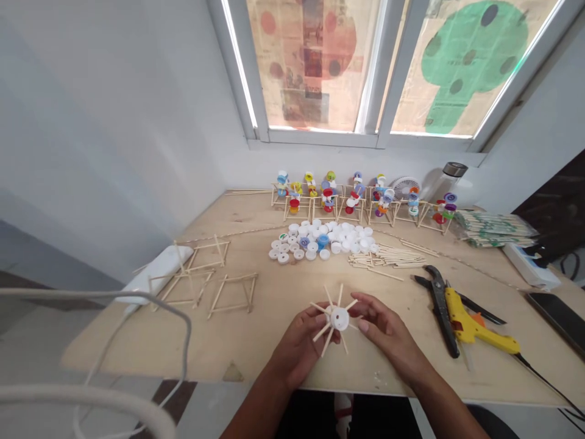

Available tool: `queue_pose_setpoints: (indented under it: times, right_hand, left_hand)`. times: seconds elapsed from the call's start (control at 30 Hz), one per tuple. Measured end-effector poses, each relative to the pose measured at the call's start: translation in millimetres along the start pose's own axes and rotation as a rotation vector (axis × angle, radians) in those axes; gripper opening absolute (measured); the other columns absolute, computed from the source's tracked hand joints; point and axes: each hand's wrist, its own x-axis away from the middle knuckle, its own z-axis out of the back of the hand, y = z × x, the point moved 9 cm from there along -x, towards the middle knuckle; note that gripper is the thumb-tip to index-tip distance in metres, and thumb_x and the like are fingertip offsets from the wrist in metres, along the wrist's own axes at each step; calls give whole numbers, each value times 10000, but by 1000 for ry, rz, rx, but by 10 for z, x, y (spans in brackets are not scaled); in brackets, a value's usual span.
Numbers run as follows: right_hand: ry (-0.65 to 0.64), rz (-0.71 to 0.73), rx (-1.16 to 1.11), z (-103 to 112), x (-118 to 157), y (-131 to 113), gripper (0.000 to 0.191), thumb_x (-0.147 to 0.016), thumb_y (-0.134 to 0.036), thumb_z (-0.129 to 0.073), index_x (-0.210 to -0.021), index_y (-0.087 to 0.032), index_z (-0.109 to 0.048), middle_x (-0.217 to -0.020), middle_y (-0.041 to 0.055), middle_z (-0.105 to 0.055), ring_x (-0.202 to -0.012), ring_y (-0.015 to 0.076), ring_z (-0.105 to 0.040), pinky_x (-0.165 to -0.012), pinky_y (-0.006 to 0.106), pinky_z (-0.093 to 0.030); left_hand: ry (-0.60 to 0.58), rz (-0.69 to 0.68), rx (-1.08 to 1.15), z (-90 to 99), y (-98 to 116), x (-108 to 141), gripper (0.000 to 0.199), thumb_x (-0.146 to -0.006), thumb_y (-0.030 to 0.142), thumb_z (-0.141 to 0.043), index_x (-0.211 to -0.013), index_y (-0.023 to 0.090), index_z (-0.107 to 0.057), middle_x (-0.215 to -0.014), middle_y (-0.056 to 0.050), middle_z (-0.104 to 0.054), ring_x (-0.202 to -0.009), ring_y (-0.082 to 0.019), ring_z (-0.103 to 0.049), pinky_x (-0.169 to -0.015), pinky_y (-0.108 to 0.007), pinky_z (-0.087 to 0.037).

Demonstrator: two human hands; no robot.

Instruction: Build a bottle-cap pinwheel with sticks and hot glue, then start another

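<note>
My left hand [299,338] holds a white plastic bottle cap [339,318] with several thin wooden sticks [329,308] radiating from it. My right hand [388,332] is next to the cap, its fingers apart and their tips close to the sticks, holding nothing. To the right of my right hand lie a yellow hot glue gun [475,326] and black-handled pliers [441,305]. Ahead are a heap of mostly white bottle caps [320,241] and a pile of loose wooden sticks [388,257].
The plywood table [183,341] holds square stick frames [231,296] at left and a row of stick-and-cap models [356,198] at the back. Bundled sticks [493,228], a power strip [530,268] and a phone [557,317] sit at right. A white cable [137,299] crosses the near left.
</note>
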Motion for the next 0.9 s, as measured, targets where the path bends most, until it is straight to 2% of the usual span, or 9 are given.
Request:
queue_pose_setpoints:
  times: [0.23, 0.57, 0.67, 0.8, 0.9]
  right_hand:
    - [-40, -18, -182, -66, 9, -14, 564, -797, -415, -648, -1298, -259, -441, -1119, 82, -615, -1051, 231, -578, -944, 421, -416]
    - [-46, -53, -429, -206, 31, 42, 590, -713, -274, -755, -1247, -293, -505, -933, 10, -638, -875, 174, -606, -824, 328, -462]
    - [-38, -64, -474, -253, 58, 33, 581, -689, -267, -766, -1221, -290, -531, -914, 4, -640, -826, 168, -613, -770, 316, -481]
    - [17, -71, -492, -257, 102, 58, 597, -664, -274, -777, -1212, -284, -540, -886, -3, -634, -794, 165, -616, -745, 313, -483]
    - [121, -63, -487, -191, 142, 109, 596, -654, -276, -783, -1202, -280, -549, -862, -15, -612, -786, 152, -605, -754, 298, -472]
  left_hand:
    - [-17, 25, -14, -50, -27, 42, 155, -651, 216, -756, -784, 146, -719, -818, -67, -689, -731, -158, -575, -645, -266, -435]
    - [-65, 65, -49, 18, -153, 85, 314, -716, 215, -696, -1024, 158, -669, -978, -93, -664, -804, -171, -573, -696, -285, -434]
    - [-70, 73, -29, 19, -176, 105, 306, -721, 216, -693, -1020, 162, -662, -940, -78, -662, -783, -166, -576, -688, -287, -438]
    - [-45, 70, -29, 56, -216, 138, 292, -734, 213, -679, -1019, 156, -657, -933, -80, -667, -748, -163, -584, -676, -293, -440]
    - [-24, 53, -14, 103, -237, 189, 272, -749, 215, -652, -1011, 142, -659, -962, -100, -672, -762, -175, -596, -682, -301, -440]
